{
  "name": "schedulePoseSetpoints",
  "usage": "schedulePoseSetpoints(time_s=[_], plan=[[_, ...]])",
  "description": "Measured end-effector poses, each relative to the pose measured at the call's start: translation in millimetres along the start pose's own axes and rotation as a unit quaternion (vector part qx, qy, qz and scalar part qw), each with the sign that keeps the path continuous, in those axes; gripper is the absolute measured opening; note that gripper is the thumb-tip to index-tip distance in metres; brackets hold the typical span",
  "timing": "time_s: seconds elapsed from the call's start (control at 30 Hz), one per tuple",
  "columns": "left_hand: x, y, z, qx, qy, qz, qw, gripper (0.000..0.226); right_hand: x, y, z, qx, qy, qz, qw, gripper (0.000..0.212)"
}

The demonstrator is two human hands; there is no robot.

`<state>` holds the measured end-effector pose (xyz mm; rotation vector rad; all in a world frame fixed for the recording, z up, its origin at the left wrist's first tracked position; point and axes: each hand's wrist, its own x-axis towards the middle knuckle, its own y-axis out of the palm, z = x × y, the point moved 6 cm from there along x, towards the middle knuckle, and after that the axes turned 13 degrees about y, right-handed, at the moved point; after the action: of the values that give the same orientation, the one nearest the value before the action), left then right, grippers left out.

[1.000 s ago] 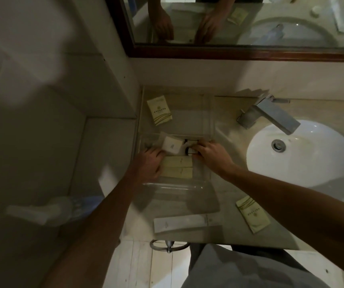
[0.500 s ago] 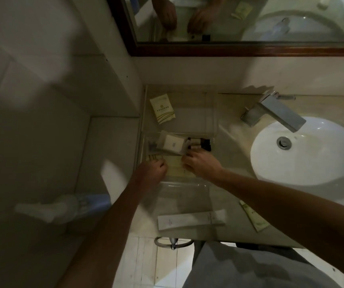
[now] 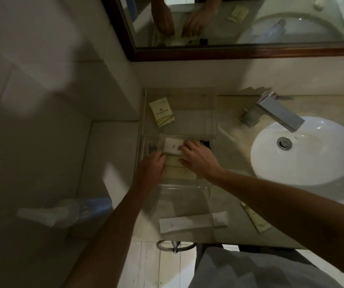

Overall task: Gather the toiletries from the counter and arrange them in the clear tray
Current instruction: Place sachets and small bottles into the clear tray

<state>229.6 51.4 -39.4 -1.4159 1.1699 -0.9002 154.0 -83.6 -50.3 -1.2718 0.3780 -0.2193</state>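
Observation:
A clear tray [image 3: 214,119] stands on the counter left of the sink. Its back part holds a yellow packet [image 3: 162,112]. In the middle lie a white packet [image 3: 172,146], small dark bottles [image 3: 207,143] and flat cream sachets [image 3: 179,172]. My left hand [image 3: 152,168] curls its fingers on the left edge of the cream sachets. My right hand [image 3: 199,160] lies spread over the sachets, fingertips touching the white packet. A white tube [image 3: 194,222] lies on the counter in front of the tray. Another sachet [image 3: 256,221] lies to its right, partly hidden by my right arm.
The white sink basin [image 3: 312,152] and a steel tap [image 3: 273,110] fill the right side. A framed mirror [image 3: 229,51] hangs above the counter. A tiled wall and ledge [image 3: 113,154] close off the left. A towel ring [image 3: 175,245] hangs under the counter edge.
My right hand left the dark bottles, drew back over the sachets, then reached to the white packet. My left hand stayed at the sachets' left edge.

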Motion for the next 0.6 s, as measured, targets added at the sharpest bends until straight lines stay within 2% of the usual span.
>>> schedulePoseSetpoints(time_s=[0.03,0.1,0.2,0.3,0.37,0.47,0.5,0.53,0.6], plan=[[8.6,-3.2,3.4,0.012,-0.003,-0.020,1.000,0.031,3.5,-3.5,-0.6,-0.001,0.001,-0.016,1.000,0.047],[25.1,-2.0,10.3,0.017,-0.003,-0.011,1.000,0.042,12.2,-4.4,0.0,-0.009,0.005,-0.007,1.000,0.054],[39.8,11.2,19.3,0.028,-0.017,0.062,0.998,0.039,19.9,2.1,3.3,-0.056,-0.009,0.018,0.998,0.040],[39.8,19.0,26.1,0.062,-0.047,0.081,0.994,0.038,23.0,4.1,1.5,-0.070,-0.009,0.013,0.997,0.035],[39.0,11.6,24.4,0.054,-0.047,0.045,0.996,0.043,28.6,0.1,0.8,-0.053,-0.013,-0.001,0.998,0.045],[42.2,-9.8,18.8,0.044,0.001,-0.073,0.996,0.058,33.3,-8.4,1.7,-0.024,-0.042,-0.014,0.999,0.066],[48.1,-17.9,23.5,0.039,-0.014,-0.109,0.993,0.060,33.5,-11.0,2.0,-0.019,-0.048,-0.017,0.999,0.070],[57.5,-25.3,31.8,0.024,-0.058,-0.134,0.989,0.062,32.9,-13.1,2.5,-0.015,-0.050,-0.021,0.998,0.072],[82.2,-33.5,54.4,-0.038,-0.197,-0.158,0.967,0.069,29.6,-16.5,2.6,-0.004,-0.042,-0.036,0.998,0.068]])
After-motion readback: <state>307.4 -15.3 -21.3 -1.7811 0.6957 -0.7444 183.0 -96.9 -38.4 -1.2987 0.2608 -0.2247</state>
